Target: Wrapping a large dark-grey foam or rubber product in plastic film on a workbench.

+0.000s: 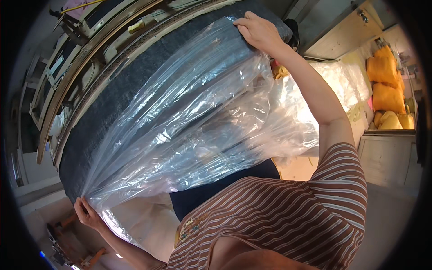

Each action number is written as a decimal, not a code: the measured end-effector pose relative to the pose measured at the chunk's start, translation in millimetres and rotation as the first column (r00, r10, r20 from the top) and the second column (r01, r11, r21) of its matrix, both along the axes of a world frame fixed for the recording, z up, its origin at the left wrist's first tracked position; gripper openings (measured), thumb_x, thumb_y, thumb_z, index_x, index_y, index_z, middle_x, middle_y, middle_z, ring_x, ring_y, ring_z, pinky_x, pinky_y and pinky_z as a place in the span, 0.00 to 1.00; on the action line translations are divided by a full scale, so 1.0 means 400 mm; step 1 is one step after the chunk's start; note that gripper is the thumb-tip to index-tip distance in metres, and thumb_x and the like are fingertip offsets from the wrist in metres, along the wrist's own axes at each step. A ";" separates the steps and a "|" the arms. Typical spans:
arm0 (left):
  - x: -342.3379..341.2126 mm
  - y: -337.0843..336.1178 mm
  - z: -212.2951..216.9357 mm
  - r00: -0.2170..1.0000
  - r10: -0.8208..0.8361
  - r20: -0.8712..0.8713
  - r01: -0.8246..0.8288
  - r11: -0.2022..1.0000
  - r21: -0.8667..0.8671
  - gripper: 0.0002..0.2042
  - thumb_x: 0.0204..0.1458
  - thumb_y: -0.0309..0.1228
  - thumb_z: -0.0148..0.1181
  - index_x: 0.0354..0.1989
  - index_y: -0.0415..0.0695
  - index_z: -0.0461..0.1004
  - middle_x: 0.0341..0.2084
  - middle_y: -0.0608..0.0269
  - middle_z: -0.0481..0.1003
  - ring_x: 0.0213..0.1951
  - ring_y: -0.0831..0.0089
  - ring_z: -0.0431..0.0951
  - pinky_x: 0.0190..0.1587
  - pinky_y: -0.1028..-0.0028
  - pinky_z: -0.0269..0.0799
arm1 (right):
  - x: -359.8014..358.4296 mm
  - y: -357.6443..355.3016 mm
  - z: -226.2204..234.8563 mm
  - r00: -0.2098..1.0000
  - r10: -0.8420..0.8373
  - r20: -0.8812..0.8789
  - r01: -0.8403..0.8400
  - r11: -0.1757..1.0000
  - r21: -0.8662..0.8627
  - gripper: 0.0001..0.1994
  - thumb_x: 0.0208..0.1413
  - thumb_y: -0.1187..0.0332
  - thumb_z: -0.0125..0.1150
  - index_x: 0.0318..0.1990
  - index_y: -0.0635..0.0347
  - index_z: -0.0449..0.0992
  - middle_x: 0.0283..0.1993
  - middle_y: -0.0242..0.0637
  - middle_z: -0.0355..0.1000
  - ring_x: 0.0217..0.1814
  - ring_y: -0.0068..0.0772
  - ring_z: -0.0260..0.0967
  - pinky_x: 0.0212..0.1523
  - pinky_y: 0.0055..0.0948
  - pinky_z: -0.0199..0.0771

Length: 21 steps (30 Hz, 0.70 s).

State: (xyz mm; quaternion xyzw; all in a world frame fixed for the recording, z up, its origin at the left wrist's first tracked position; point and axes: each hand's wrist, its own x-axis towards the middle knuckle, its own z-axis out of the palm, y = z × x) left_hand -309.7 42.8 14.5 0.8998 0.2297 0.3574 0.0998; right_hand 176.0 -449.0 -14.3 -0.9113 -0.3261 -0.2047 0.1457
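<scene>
A large sheet of clear plastic film [180, 117] is stretched over a long table with a dark blue-black padded top [108, 94]. With fingers closed, my left hand [87, 213] pinches the film's gathered corner at the table's near left end. My right hand [258, 31] grips the film's far edge toward the table's right end, that arm reaching out straight. Between my hands the film hangs in long shiny creases. Its near side drops over the table's front edge toward my body, and more bunched film [297, 103] trails off to the right.
Behind the table runs a long machine frame with curved-looking rails [67, 76]; a small yellow piece [136, 27] rests on it. Orange-yellow bundles [385, 81] are stacked on a pale cabinet [389, 157] at right. A light panel with a handle [346, 29] stands at the far right.
</scene>
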 end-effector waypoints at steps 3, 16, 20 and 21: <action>-0.037 -0.044 -0.004 1.000 0.005 0.006 -0.006 0.997 0.079 0.05 0.53 0.24 0.56 0.34 0.34 0.71 0.26 0.61 0.70 0.29 0.72 0.69 0.37 0.77 0.66 | 0.063 0.020 0.000 1.000 -0.015 -0.007 0.016 0.999 0.049 0.13 0.49 0.59 0.56 0.41 0.54 0.74 0.33 0.38 0.68 0.39 0.43 0.69 0.38 0.39 0.68; -0.079 -0.091 -0.190 0.912 0.403 -0.074 -0.391 0.803 -0.451 0.14 0.56 0.36 0.50 0.36 0.35 0.73 0.31 0.63 0.72 0.34 0.72 0.69 0.40 0.71 0.65 | 0.270 0.072 -0.047 0.863 0.316 -0.394 -0.170 0.916 0.363 0.08 0.48 0.64 0.59 0.32 0.60 0.76 0.26 0.32 0.73 0.28 0.26 0.68 0.31 0.26 0.68; 0.049 0.025 -0.040 0.795 0.419 0.439 0.076 0.649 -0.757 0.15 0.57 0.37 0.46 0.48 0.41 0.67 0.42 0.60 0.69 0.44 0.72 0.68 0.48 0.74 0.63 | 0.124 0.191 0.097 0.566 0.752 -0.338 0.189 0.281 0.941 0.06 0.55 0.66 0.52 0.30 0.56 0.68 0.22 0.26 0.64 0.23 0.18 0.60 0.24 0.21 0.62; 0.054 0.104 -0.019 0.776 0.402 0.486 0.116 0.667 -0.736 0.16 0.57 0.37 0.46 0.50 0.42 0.65 0.43 0.60 0.69 0.45 0.71 0.68 0.50 0.73 0.63 | 0.076 0.228 0.139 0.677 0.608 -0.415 0.249 0.341 0.906 0.06 0.56 0.65 0.51 0.30 0.55 0.67 0.24 0.26 0.65 0.24 0.18 0.61 0.25 0.20 0.62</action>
